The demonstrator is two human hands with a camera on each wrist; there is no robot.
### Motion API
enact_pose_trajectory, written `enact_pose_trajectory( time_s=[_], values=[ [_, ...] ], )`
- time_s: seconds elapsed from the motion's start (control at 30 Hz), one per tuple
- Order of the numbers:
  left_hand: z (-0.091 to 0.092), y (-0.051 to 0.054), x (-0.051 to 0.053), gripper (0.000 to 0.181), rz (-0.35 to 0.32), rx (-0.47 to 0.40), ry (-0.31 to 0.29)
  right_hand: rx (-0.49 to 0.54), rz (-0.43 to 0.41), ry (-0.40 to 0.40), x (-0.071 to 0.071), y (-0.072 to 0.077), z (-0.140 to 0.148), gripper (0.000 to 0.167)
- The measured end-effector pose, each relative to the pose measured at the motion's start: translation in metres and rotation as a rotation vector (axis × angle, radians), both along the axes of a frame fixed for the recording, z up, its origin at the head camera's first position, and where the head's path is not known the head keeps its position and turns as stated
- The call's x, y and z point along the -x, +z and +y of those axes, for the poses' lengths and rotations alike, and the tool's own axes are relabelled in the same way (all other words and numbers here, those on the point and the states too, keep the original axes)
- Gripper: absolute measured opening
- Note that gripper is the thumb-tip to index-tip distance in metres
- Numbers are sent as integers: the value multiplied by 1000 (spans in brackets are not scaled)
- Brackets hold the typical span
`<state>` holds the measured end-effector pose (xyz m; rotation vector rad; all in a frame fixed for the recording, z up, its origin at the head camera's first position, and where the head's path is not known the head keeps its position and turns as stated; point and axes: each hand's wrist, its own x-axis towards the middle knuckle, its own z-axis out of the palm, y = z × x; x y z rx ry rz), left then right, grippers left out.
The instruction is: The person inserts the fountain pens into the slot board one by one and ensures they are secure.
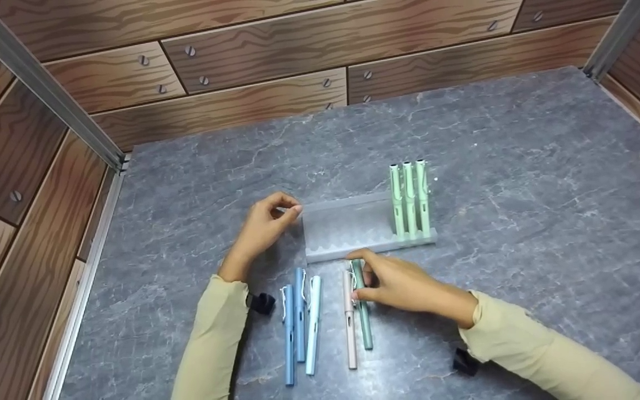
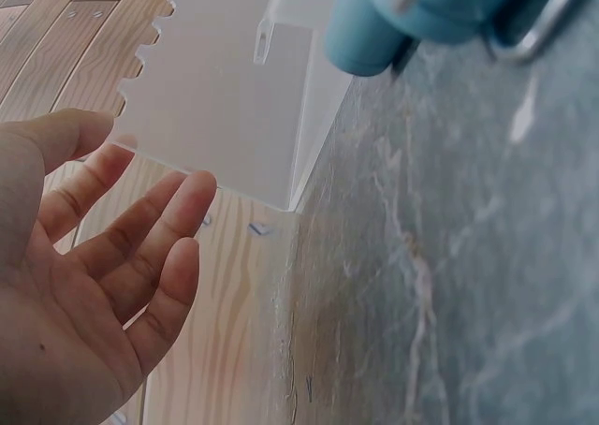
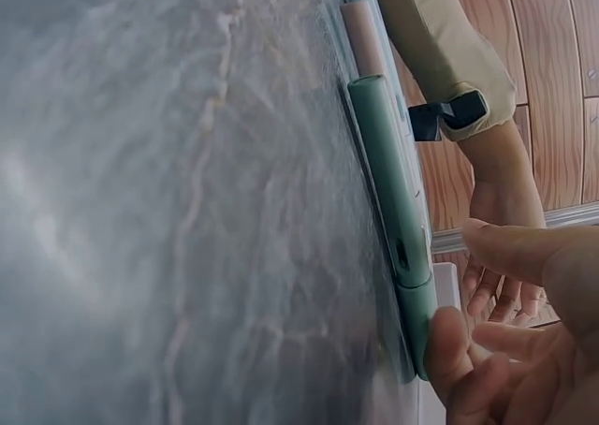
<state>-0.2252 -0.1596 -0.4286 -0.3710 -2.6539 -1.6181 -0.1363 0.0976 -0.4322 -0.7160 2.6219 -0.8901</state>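
My left hand [image 1: 264, 225] pinches the upper left corner of a clear pen rack [image 1: 348, 222] between thumb and index finger; the other fingers stay loose. My right hand [image 1: 403, 280] reaches over a dark green pen [image 1: 363, 311] lying on the table. In the right wrist view, its fingertips are at the capped end of that pen, and the thumb stands apart above it. Against the green pen's left side lies a pinkish-beige pen [image 1: 350, 328]. Three light green pens [image 1: 409, 200] stand side by side at the rack's right end.
Left of the beige pen lie two blue pens [image 1: 289, 339] and a pale blue pen [image 1: 313, 328], roughly parallel. The grey marbled table [image 1: 520, 194] is bordered by wood-patterned walls [image 1: 275, 55] with metal corner posts [image 1: 59, 100].
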Motion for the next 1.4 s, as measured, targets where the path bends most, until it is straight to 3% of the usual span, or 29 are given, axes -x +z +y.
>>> enact_pose_trajectory(
  time_s=[0.4,0.83,1.4],
  values=[
    [-2,-1,0,14,24,16,-15,-70,-5,-18,2,-3,-3,70],
    [-1,3,-1,15,19,29,-3,-76,17,-14,4,-6,-5,73],
    [-1,1,0,15,6,55,0,-112,-63,-15,4,-2,-3,85]
  ],
)
